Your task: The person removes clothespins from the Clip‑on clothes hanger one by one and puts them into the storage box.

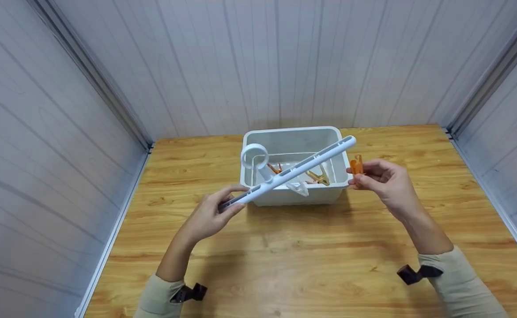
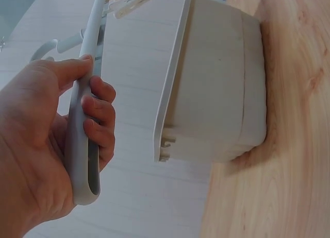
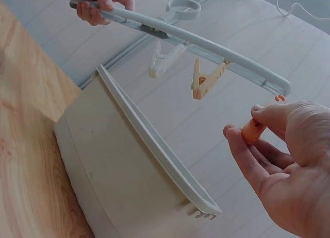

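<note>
My left hand (image 1: pixel 207 214) grips the near left end of a white clip hanger (image 1: pixel 304 167), a slotted bar with a ring-shaped hook (image 1: pixel 252 148). The bar slants up to the right over a pale grey bin (image 1: pixel 293 197). Two clips hang from it: a white clip (image 3: pixel 164 60) and a beige clip (image 3: pixel 206 81). Between thumb and fingertips, my right hand (image 1: pixel 388 183) pinches an orange clip (image 1: pixel 356 167) near the bar's far end. In the right wrist view, the orange clip's small hook (image 3: pixel 280 99) is right beside that end.
Inside the bin lie orange clips (image 1: pixel 275 168), partly hidden by the bar. The bin stands on a wood-grain table (image 1: pixel 293 256), close to the back wall (image 1: pixel 258 66). Panel walls rise on the left and right.
</note>
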